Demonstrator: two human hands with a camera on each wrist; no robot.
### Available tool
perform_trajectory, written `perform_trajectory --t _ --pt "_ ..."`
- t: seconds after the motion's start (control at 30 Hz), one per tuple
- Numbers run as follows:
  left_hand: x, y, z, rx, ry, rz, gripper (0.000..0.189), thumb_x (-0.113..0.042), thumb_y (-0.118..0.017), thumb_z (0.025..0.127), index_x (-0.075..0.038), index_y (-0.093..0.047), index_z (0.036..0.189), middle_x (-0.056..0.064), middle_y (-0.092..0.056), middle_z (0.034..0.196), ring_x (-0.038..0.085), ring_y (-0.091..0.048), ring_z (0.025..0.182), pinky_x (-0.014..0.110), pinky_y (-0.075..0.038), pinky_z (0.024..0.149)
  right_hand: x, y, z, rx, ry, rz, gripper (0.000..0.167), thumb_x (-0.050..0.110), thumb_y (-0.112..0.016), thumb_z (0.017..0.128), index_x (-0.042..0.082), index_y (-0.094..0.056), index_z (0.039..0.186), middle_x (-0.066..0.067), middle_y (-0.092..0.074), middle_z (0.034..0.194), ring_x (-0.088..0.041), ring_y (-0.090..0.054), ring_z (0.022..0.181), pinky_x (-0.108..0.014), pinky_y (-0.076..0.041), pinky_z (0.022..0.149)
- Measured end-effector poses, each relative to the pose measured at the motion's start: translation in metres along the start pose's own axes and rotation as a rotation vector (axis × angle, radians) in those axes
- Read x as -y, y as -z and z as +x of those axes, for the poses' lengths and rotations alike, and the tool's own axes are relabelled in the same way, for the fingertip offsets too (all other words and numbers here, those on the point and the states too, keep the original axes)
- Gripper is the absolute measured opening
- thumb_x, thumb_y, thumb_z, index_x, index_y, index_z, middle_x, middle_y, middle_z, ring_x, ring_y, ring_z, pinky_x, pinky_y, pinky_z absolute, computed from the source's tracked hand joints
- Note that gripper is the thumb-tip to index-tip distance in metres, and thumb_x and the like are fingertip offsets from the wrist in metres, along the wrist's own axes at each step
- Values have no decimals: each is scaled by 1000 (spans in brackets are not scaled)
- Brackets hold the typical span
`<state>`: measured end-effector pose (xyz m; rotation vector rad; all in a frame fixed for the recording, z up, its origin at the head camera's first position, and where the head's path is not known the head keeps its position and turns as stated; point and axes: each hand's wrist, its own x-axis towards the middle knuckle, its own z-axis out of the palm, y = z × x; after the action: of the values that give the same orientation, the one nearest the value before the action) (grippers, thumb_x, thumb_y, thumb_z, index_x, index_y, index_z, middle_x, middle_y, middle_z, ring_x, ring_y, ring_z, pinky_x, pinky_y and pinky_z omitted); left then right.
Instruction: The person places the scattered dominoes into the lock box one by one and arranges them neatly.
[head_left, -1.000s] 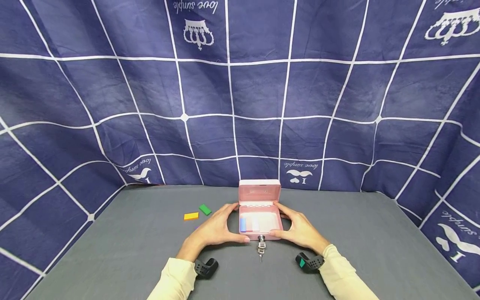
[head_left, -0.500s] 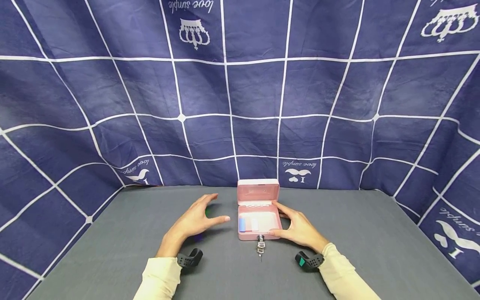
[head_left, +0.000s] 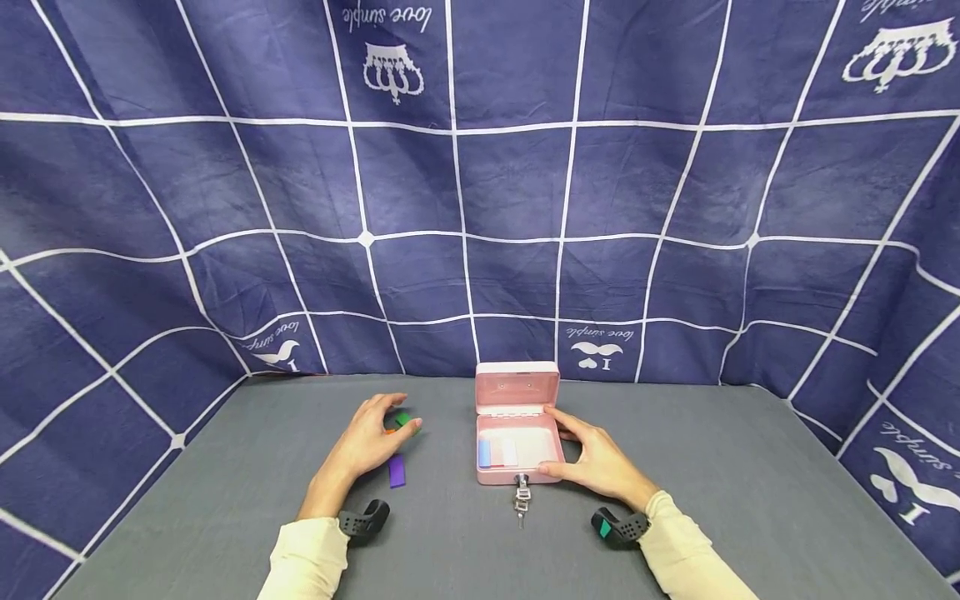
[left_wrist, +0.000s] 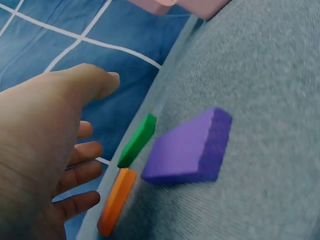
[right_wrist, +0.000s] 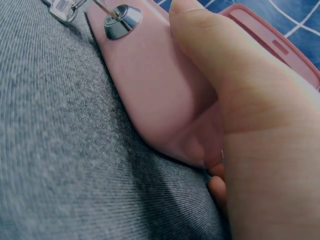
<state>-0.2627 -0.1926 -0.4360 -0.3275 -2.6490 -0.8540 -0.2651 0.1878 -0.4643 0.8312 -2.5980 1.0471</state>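
A pink metal cash box [head_left: 495, 477] stands with its lid [head_left: 517, 387] raised. Inside at the left lie a blue block [head_left: 484, 453] and a whitish one [head_left: 510, 452]. My right hand [head_left: 596, 458] grips the box's right side, thumb at the front corner and fingers round the side. From the front lock [right_wrist: 122, 21] hang keys [head_left: 522, 500]. To the left, my left hand [head_left: 363, 446] hovers over the blocks with thumb and fingers apart, holding nothing. Near it lie a purple block [left_wrist: 185, 150], a green block [left_wrist: 137, 141] and an orange block [left_wrist: 117, 202], the last mostly hidden in the head view.
A grey cloth covers the table [head_left: 675, 500]. Behind and at both sides hangs a blue curtain [head_left: 517, 183] with white grid lines. Each wrist wears a black band, such as the left one [head_left: 365, 522].
My left hand has let go of the box's left side and moved left to the loose blocks, uncovering the purple one. The right hand keeps its hold on the box.
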Motion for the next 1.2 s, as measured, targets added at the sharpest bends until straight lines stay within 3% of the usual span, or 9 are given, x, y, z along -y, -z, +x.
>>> perform_trajectory --t 0.27,0.47,0.73,1.2 --pt "10 -7 0 -103 -11 -40 46 -30 -77 86 -4 -67 123 12 -72 112 30 -66 106 48 -49 95 1 2 3 16 -7 10 90 49 -83 77 21 -43 152 -4 -58 144 -18 -65 121 -43 -49 104" --pt "20 -13 -3 -149 42 -135 40 -29 -76 88 -6 -69 120 8 -73 110 24 -68 102 43 -54 89 1 -2 3 20 -4 32 89 47 -84 77 21 -43 152 -4 -59 144 -19 -65 121 -43 -49 104" --pt "22 -16 -6 -133 87 -152 37 -28 -75 89 -7 -70 118 7 -73 108 22 -67 101 39 -53 89 1 -3 0 24 -10 25 90 47 -84 77 19 -43 152 -5 -57 145 -20 -64 123 -44 -49 105" --pt "22 -17 -6 -123 28 -121 37 -22 -81 81 -5 -72 112 8 -72 104 24 -67 96 42 -52 89 3 -1 0 17 -37 26 91 48 -84 77 18 -42 152 -7 -57 145 -23 -61 126 -48 -47 106"
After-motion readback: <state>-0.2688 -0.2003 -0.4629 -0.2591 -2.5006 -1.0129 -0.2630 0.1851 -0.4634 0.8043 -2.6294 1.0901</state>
